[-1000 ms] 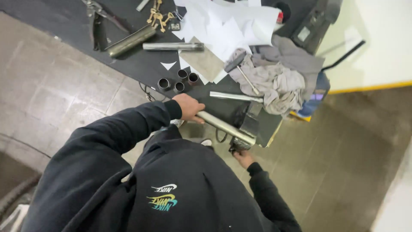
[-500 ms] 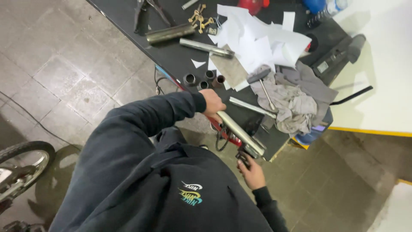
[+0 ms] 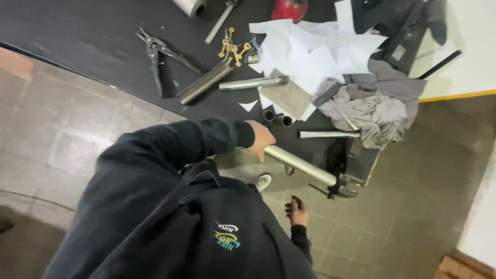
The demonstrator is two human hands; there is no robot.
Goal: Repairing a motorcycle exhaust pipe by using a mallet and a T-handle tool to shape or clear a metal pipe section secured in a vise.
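Nearest the camera, a dark hooded top with a small coloured print fills the lower view. The right hand (image 3: 295, 211) is seen low over the tiled floor (image 3: 403, 227), hanging free with its fingers loosely apart and nothing in it. It is apart from the vise handle (image 3: 323, 191) above it.

The left hand (image 3: 261, 139) is wrapped around the near end of a long steel tube (image 3: 299, 164). The tube's far end is held in a bench vise (image 3: 343, 178) at the edge of the dark workbench (image 3: 77, 31), so the tube lies along the bench edge, tilted down to the right. Whether the vise is fully tightened cannot be told. As a judgement, the tube has been set in place and is steadied by 1 hand only; no cutting or filing tool is in either hand, so any work on the tube itself appears not yet begun.

Just beyond the left hand, 2 short tube offcuts (image 3: 276, 118) stand on end. Further on lie a shorter tube (image 3: 328, 134), touching a grey rag (image 3: 372, 111), and 2 more tubes (image 3: 250, 82) side by side. Farther still are tin snips (image 3: 155, 54), a bunch of brass keys (image 3: 232, 47), scattered white paper scraps (image 3: 315, 51) and a red object (image 3: 289, 8) at the top edge.
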